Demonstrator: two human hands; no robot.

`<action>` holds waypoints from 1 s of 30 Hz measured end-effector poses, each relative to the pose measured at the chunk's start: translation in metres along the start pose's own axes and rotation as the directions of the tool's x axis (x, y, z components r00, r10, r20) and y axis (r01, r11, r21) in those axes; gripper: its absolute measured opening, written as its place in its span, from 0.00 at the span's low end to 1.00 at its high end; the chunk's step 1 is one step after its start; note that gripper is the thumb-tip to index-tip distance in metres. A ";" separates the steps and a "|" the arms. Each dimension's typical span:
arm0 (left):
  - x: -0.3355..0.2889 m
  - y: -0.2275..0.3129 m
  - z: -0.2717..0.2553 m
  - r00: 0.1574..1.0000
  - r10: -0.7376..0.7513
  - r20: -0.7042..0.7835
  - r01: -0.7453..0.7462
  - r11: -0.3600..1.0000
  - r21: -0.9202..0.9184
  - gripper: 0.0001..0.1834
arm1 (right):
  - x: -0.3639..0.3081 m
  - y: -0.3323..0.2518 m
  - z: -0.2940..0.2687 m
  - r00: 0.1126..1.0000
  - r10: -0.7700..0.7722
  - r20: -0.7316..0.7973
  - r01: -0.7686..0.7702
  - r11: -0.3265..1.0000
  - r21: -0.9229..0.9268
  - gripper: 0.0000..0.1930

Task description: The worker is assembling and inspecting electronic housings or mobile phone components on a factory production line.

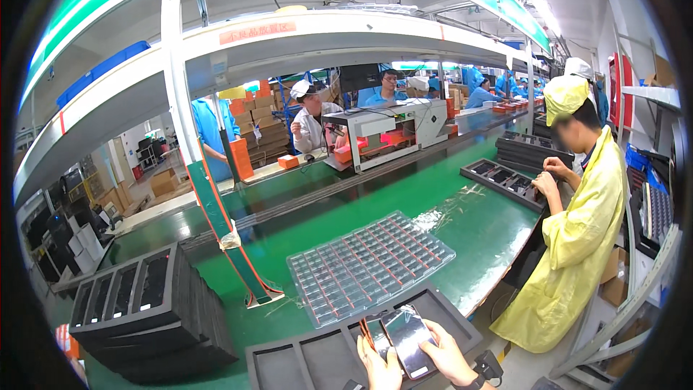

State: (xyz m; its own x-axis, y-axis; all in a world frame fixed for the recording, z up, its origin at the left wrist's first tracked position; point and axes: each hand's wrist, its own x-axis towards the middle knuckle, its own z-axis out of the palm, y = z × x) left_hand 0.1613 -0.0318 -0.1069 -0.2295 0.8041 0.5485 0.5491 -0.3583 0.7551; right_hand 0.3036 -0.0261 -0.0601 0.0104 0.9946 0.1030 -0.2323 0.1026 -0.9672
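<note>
At the lower middle, both hands hold dark, glossy smartphones side by side over a black foam tray (317, 356). My left hand (380, 370) is closed around a narrow-looking phone (377, 337) with an orange-red edge, at the left of the pair. Closed on the right side of the larger phone (413, 350) is my right hand (447, 355), its thumb on the screen; a black band circles that wrist. The phones touch or overlap; which, I cannot tell. Just beyond lies a clear plastic blister tray (297, 269) with many small pockets and orange strips.
A tall stack of black foam trays (155, 310) stands at the left, near a shelf post (180, 87). At the right, a co-worker in yellow (577, 224) handles something small beside another foam tray (473, 173). A white-framed machine (361, 130) stands across the green bench (253, 260).
</note>
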 end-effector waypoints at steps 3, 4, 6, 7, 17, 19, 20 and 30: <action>0.005 -0.001 0.001 0.967 -0.248 0.064 0.255 0.909 -0.330 0.25 | 0.000 -0.007 0.007 0.998 -0.060 0.019 0.063 0.959 -0.276 0.26; 0.007 -0.004 0.000 0.919 -0.358 0.163 0.385 0.730 -0.565 0.24 | -0.001 -0.010 0.010 0.993 -0.105 0.045 0.113 0.843 -0.527 0.27; 0.018 0.019 -0.008 0.820 -0.509 0.260 0.505 0.433 -0.746 0.24 | -0.001 -0.001 0.013 0.958 -0.250 0.142 0.281 0.716 -0.639 0.27; 0.026 0.039 -0.019 0.765 -0.561 0.317 0.551 0.315 -0.772 0.24 | -0.006 -0.001 0.022 0.929 -0.325 0.177 0.356 0.651 -0.671 0.26; 0.059 0.052 -0.031 0.678 -0.447 0.583 0.695 0.133 -0.707 0.34 | 0.007 -0.001 0.029 0.999 -0.038 -0.019 0.029 0.947 -0.321 0.23; 0.040 0.036 0.002 0.807 -0.444 0.390 0.589 0.546 -0.596 0.44 | 0.013 0.009 0.026 0.985 -0.174 -0.003 0.152 0.865 -0.478 0.23; 0.041 0.036 0.005 0.767 -0.520 0.376 0.630 0.501 -0.593 0.39 | 0.014 0.012 0.026 0.974 -0.226 0.015 0.201 0.837 -0.509 0.24; 0.094 0.052 -0.101 0.866 -0.141 0.480 0.348 0.859 -0.376 0.40 | 0.035 0.008 0.022 0.998 -0.067 0.021 0.067 0.997 0.033 0.21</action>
State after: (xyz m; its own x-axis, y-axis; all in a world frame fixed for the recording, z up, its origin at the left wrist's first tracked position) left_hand 0.0868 -0.0229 0.0203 0.1098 0.9744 0.1963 0.0896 -0.2064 0.9744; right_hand 0.2809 0.0090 -0.0591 0.0059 0.9850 0.1727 -0.2632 0.1681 -0.9500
